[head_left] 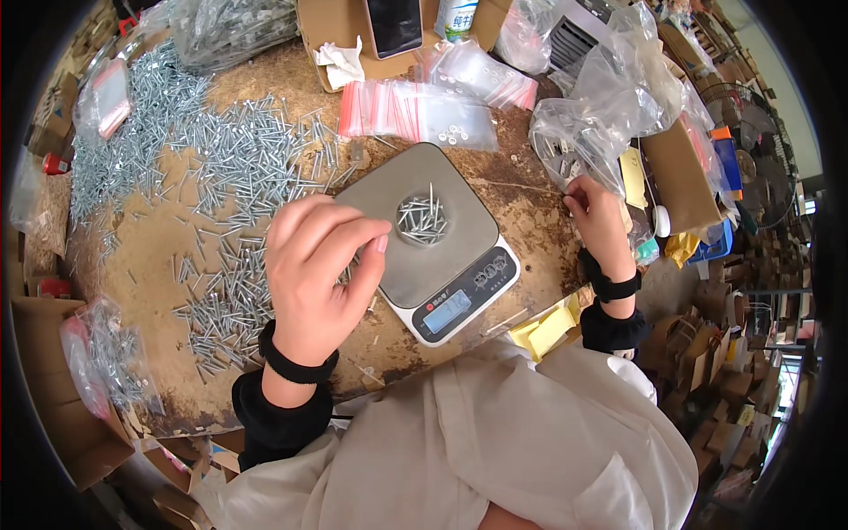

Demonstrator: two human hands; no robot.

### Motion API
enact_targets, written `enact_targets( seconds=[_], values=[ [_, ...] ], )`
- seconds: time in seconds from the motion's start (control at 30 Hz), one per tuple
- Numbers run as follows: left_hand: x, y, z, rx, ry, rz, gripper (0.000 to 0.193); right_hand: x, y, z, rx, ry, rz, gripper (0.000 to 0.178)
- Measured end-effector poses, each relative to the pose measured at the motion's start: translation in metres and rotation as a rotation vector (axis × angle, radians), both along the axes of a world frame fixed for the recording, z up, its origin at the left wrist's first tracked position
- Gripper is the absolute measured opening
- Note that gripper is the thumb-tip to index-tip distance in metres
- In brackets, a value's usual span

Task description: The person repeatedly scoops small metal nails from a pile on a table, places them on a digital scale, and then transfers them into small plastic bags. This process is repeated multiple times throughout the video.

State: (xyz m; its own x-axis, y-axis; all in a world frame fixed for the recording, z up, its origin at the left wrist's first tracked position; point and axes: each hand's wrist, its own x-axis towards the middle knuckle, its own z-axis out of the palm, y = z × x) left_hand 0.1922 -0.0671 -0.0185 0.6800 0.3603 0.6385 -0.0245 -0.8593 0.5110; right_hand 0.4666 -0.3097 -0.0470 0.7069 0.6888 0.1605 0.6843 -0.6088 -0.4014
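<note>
A small round clear dish [424, 221] of silver screws [422, 231] sits on the grey plate of a digital kitchen scale [402, 278]. One screw in it stands nearly upright. Just left of the dish hovers my left hand [320, 256], its thumb and forefinger pinched together; whether anything is between them is hidden. Over at the right, my right hand [599, 216] has its fingers closed at the lower edge of a clear plastic bag [574, 132] with small parts in it. What those fingers grip, if anything, cannot be made out.
Loose screws [238, 141] cover much of the table's left side. Beyond the scale lie small zip bags [397, 110] with red edges and white washers [453, 134]. A phone [395, 26] leans in a cardboard box [331, 18]. Yellow paper [546, 331] sits at the near edge.
</note>
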Motion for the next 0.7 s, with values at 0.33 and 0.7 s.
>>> enact_targets(
  seconds=[0.33, 0.7],
  values=[
    [0.0, 0.002, -0.002, -0.027, -0.023, -0.006, 0.012, 0.002, -0.002, -0.005, -0.009, -0.009, 0.086, 0.016],
    [0.0, -0.001, -0.001, 0.011, -0.004, -0.032, 0.013, -0.033, -0.033, -0.002, -0.049, -0.039, 0.077, 0.014]
  ],
)
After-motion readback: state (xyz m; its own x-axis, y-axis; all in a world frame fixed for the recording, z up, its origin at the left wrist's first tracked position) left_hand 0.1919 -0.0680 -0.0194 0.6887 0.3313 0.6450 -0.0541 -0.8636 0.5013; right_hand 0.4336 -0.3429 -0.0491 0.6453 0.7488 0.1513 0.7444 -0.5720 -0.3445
